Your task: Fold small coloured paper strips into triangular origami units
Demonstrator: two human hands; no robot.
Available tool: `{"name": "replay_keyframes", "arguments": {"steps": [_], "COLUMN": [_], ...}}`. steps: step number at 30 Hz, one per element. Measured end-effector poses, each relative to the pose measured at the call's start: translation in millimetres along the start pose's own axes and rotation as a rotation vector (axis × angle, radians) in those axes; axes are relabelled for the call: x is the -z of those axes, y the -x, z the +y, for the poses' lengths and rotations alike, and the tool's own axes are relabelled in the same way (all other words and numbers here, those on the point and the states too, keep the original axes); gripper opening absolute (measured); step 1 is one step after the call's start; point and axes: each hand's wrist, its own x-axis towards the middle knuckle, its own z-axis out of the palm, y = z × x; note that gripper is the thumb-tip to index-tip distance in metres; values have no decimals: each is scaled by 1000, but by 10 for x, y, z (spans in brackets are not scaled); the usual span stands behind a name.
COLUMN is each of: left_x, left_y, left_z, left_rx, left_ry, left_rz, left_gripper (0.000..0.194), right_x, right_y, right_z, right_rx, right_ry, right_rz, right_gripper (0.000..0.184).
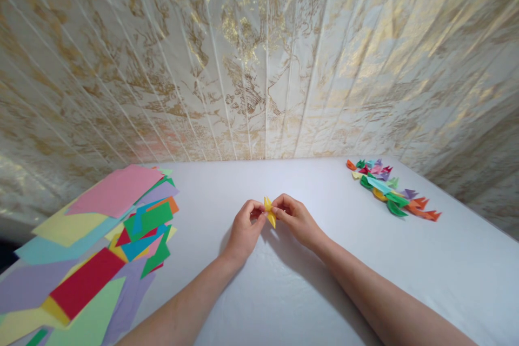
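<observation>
A small folded piece of yellow origami paper (270, 217) with pointed ends is held up between my two hands, over the middle of the white table. My left hand (245, 230) pinches its left side between thumb and fingertips. From the right, my right hand (295, 220) grips it the same way, thumb and forefinger pressed together on the paper. The fingertips cover the centre of the folded piece, so its full shape is hidden. One point sticks up between the hands and another points down.
Sheets of coloured paper lie in an overlapping spread at the left, with a large pink sheet (117, 189) and a red one (87, 283). Several folded paper figures (377, 186) are grouped at the back right of the table (405, 265). A gold-patterned curtain (251, 65) hangs behind.
</observation>
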Motion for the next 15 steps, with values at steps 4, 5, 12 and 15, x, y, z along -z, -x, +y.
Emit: {"name": "replay_keyframes", "arguments": {"steps": [4, 5, 12, 15], "left_x": [12, 9, -20, -25], "left_y": [-10, -8, 12, 21], "left_z": [-29, -27, 21, 30], "left_rx": [30, 35, 36, 30], "left_ry": [31, 37, 34, 40], "left_rz": [6, 8, 24, 26], "left_gripper": [13, 13, 13, 14], "right_x": [-11, -13, -19, -25], "right_y": [12, 16, 30, 28], "right_z": [-19, -16, 2, 6], "right_rx": [3, 0, -26, -31], "right_ry": [43, 51, 54, 52], "right_rz": [1, 7, 32, 55], "right_gripper": [16, 16, 25, 27]}}
